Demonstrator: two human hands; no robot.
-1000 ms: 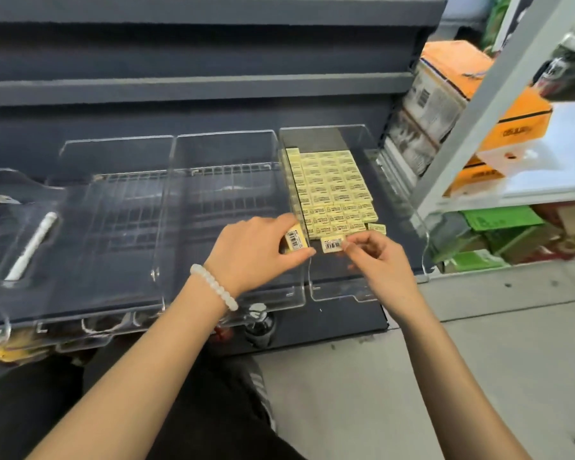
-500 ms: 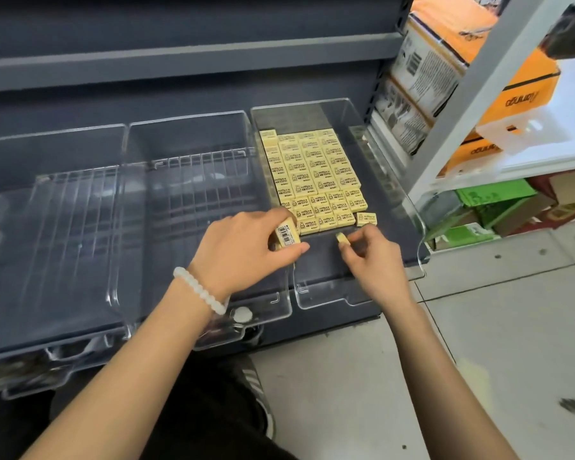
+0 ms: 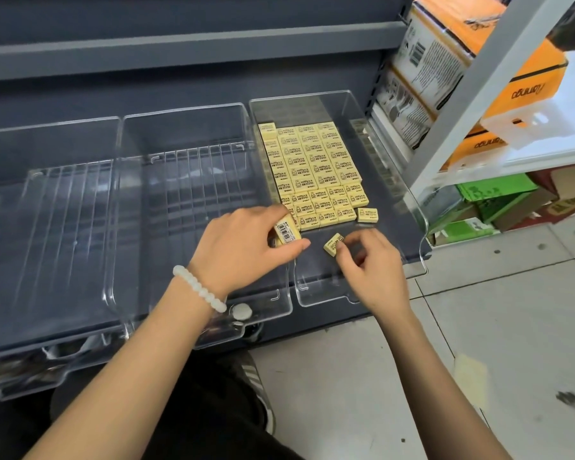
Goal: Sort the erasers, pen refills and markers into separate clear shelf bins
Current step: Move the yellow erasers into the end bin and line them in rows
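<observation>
Hands pinch erasers (yellow) — over bin.

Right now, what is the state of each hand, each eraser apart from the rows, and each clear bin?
Left hand: holds an eraser, barcode up.
Held eraser: gripped.
Right hand: pinches a tilted eraser.
Tilted eraser: at bin floor.
Lone eraser: flat, apart from rows.
Right bin: part filled with rows.
Middle bin: no erasers.

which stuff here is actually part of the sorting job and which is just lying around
Part of the job:
- right bin with the eraser grid
- eraser in left hand
- eraser pinched by right hand
- loose eraser
- middle bin

Lying about:
- orange boxes
- green boxes
</observation>
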